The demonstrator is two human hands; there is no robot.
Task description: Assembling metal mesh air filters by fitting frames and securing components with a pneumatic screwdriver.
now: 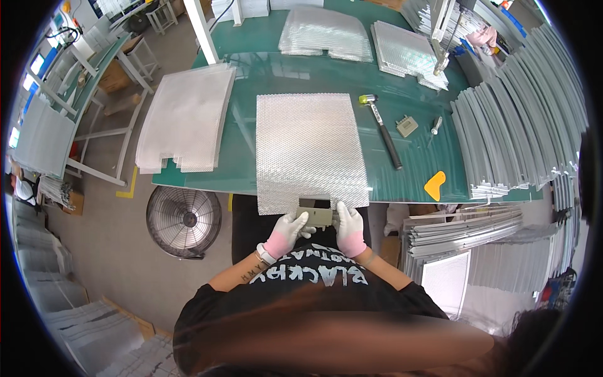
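Observation:
A silvery expanded-metal mesh sheet [311, 147] lies on the green table, its near end reaching past the front edge. In the notch of that near end sits an olive-grey rectangular block [315, 217]. My left hand [290, 230], in a white and pink glove, grips the block's left end, thumb on top. My right hand [349, 227], gloved alike, is closed at the block's right end, its upper finger at the corner of the mesh; the fingers underneath are hidden. A similar olive block [407, 126] lies farther right, near a hammer [384, 133] with a yellow-green tip.
A screwdriver [436, 125] and a yellow-orange angled piece [434, 186] lie on the table's right. Mesh stacks stand at left [188, 116], far middle [325, 34] and far right [408, 53]. Grey panels [521, 119] line the right edge. A floor fan [184, 222] stands below left.

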